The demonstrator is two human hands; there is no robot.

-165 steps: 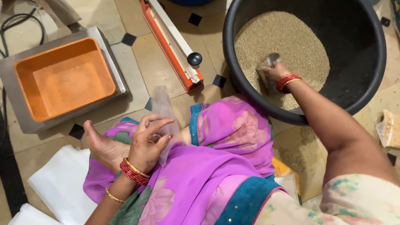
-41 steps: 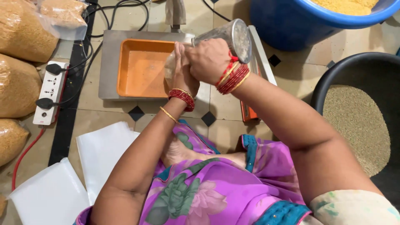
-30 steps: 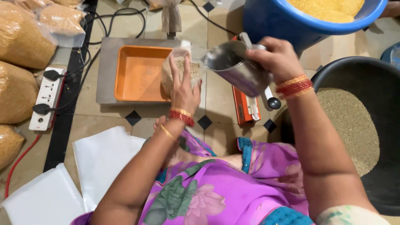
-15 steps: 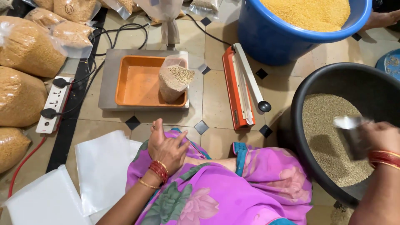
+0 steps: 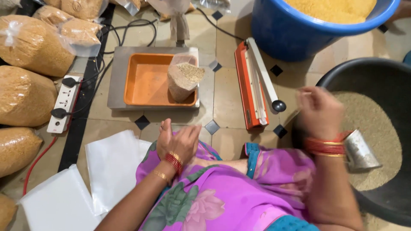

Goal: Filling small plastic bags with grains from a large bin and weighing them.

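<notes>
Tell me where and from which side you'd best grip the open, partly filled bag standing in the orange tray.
Probably the slack upper walls of the clear bag, above the grain line, pinched from the near side where the left hand rests. The bag stands upright and open-mouthed in the orange tray, so squeezing its bulging lower part could tip it or push grain out. The right hand is blurred over the black tub.

A tiled floor (image 5: 224, 51) of beige squares with small black diamond insets carries everything. On it sit a steel weighing scale (image 5: 115, 92), an orange heat sealer (image 5: 246, 85), a blue tub (image 5: 295, 36), a black basin (image 5: 368, 75), a white power strip (image 5: 64, 102), a stack of empty plastic bags (image 5: 109, 169) and several filled grain sacks (image 5: 23, 96) along the left.
</notes>
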